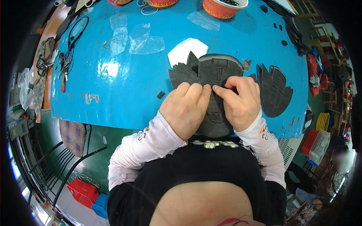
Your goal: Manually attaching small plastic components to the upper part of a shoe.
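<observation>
A dark grey, sole-shaped piece (217,122) with raised patterns lies at the table's near edge, right of the middle. Jagged, feather-like dark pieces (181,75) stick out on its left side. My left hand (186,109) is closed on the piece, fingers curled and tips at its middle. From the other side my right hand (241,103) is closed on it too, its index fingertip almost meeting the left one. Whatever small part lies under the fingertips is hidden. A white sheet (188,51) lies partly beneath the feathered pieces.
More jagged dark pieces (277,92) lie to the right on the blue table (128,83). Clear plastic scraps (147,41) and a red-orange tub (225,9) are farther back. Scissors (65,60) lie at the left. A chair (73,137) with a checked cloth stands at lower left.
</observation>
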`<state>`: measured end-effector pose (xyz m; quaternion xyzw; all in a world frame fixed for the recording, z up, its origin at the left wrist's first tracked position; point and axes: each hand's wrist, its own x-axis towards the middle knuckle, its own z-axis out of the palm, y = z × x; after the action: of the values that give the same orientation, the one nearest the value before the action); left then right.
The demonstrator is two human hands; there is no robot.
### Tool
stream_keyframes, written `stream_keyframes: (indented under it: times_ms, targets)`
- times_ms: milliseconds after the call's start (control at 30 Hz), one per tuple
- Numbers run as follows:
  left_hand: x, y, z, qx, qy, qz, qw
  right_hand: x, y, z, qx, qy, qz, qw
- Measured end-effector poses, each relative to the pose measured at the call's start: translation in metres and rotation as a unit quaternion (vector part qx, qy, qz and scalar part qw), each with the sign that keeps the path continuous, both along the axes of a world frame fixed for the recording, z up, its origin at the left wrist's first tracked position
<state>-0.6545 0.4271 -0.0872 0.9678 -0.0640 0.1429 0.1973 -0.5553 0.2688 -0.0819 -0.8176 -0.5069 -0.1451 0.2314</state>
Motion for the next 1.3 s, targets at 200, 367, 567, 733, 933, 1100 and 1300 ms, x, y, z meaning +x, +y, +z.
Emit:
stream_keyframes:
  times_ms: [200,367,567,733,933,1100,1300]
  targets:
    - [-0.007,0.007,-0.003,-0.203,-0.106,-0.008,0.973,0.001,-0.012,0.012,0.052,0.037,-0.005,0.998]
    - [-0.018,-0.002,-0.001,-0.526,-0.069,-0.118,0.839,-0.033,-0.021,0.012,0.216,0.454,0.098,0.859]
    - [-0.019,-0.006,0.002,-0.447,-0.13,-0.157,0.871,-0.046,-0.024,0.006,0.261,0.495,0.092,0.823]
    - [-0.021,-0.008,0.005,-0.452,-0.124,-0.139,0.872,-0.041,-0.023,0.013,0.194,0.254,0.133,0.938]
    - [-0.023,-0.002,0.002,-0.457,-0.102,-0.154,0.87,-0.045,-0.023,0.015,0.231,0.708,0.085,0.662]
    - [-0.029,0.01,0.001,-0.457,-0.067,-0.188,0.867,-0.029,-0.021,0.031,0.099,0.784,0.093,0.606]
    - [-0.025,0.021,0.001,-0.33,-0.115,-0.134,0.927,-0.022,-0.018,0.036,0.102,0.701,0.075,0.702]
